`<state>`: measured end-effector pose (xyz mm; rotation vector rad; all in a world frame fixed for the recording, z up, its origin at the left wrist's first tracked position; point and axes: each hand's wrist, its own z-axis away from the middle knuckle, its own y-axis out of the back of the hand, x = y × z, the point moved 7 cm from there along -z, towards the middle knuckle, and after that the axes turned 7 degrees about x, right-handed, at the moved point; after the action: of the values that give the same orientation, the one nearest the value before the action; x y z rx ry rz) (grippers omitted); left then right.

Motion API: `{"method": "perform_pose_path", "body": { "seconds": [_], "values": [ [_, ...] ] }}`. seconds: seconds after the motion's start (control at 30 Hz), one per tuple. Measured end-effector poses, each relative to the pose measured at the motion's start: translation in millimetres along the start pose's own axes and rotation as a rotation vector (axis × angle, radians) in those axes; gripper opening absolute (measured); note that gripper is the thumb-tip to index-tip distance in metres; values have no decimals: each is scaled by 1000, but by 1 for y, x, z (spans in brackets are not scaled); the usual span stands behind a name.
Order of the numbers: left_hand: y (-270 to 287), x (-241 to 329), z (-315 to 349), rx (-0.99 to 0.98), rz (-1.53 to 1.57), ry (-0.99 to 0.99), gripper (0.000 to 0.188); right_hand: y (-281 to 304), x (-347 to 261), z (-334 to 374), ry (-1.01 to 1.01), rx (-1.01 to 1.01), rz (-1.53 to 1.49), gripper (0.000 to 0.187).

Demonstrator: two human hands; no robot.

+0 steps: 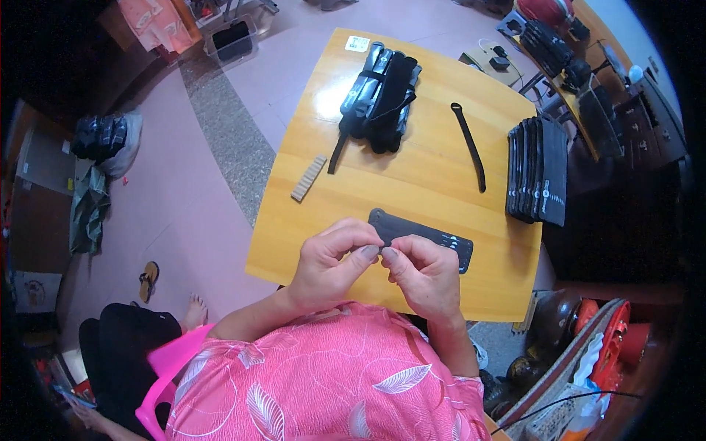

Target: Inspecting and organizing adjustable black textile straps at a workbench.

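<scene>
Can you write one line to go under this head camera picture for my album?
Both hands, left hand and right hand, pinch fingertips together over a flat black panel on a yellow wooden table.

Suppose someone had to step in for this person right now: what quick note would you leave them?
Left hand and right hand: fingertips pinched together over the table's near edge, on something too small to make out.
Flat black strip: on the wooden table, just beyond the hands.
Also there: heap of black pieces, loose black strap, neat black stack at right, small ribbed tan bar.
How much is finished or left cannot be told.
</scene>
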<state>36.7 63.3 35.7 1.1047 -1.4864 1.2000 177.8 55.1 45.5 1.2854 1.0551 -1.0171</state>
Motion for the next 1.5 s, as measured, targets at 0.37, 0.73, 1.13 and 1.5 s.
{"method": "perform_pose_path", "body": {
  "seconds": [0.37, 0.73, 1.13, 1.5],
  "values": [
    [-12, 22, 0, 23, -270, -353, 14, -1, 8, 1, -220, 11, -289, 12],
    [-15, 28, -1, -42, -500, -503, 18, 1, 17, 1, -221, -54, -294, 11],
    [-26, 34, -3, -273, -656, -531, 17, 1, 16, 5, -150, -49, -71, 10],
    [-21, 21, -5, -274, -542, -448, 17, -1, 31, 2, -251, -48, -75, 9]
  ]
}}
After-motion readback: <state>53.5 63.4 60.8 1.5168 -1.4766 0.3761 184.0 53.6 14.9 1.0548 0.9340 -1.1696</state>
